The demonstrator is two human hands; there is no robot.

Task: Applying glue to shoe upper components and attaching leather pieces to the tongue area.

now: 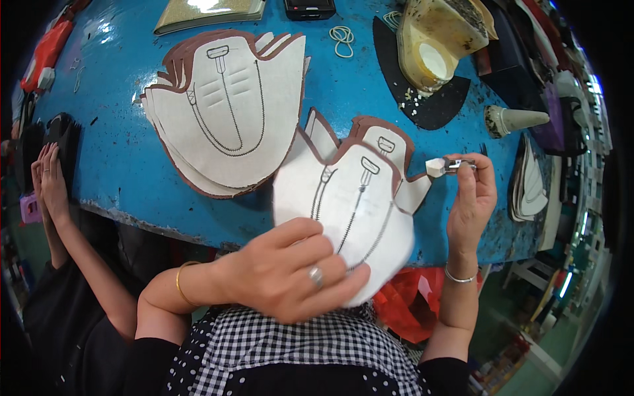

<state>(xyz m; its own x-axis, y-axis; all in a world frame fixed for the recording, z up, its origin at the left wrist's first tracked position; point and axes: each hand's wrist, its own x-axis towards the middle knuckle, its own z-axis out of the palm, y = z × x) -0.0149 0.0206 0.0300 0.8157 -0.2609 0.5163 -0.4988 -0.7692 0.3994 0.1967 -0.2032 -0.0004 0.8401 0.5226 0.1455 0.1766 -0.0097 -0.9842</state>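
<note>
A white shoe upper piece (356, 204) with brown edges and dark zigzag stitching lies near the table's front edge, its lower part jutting past it. My left hand (297, 270) is closed on its lower left, fingers over the top face and thumb hidden. Beneath it, a second upper piece (398, 146) shows at the upper right. My right hand (472, 195) pinches a small tool (452, 165) with a metallic body and a blunt white tip, close to the lower piece's right corner. Up and to the left sits a fanned stack of similar uppers (231, 119).
A glue-stained yellowish container (429, 53) stands on a black sheet (422, 105). Nearby are a grey cone-shaped object (518, 121), rubber bands (342, 41), a dark device (310, 8) and a gold book (208, 14). At left rest a co-worker's hands (51, 181).
</note>
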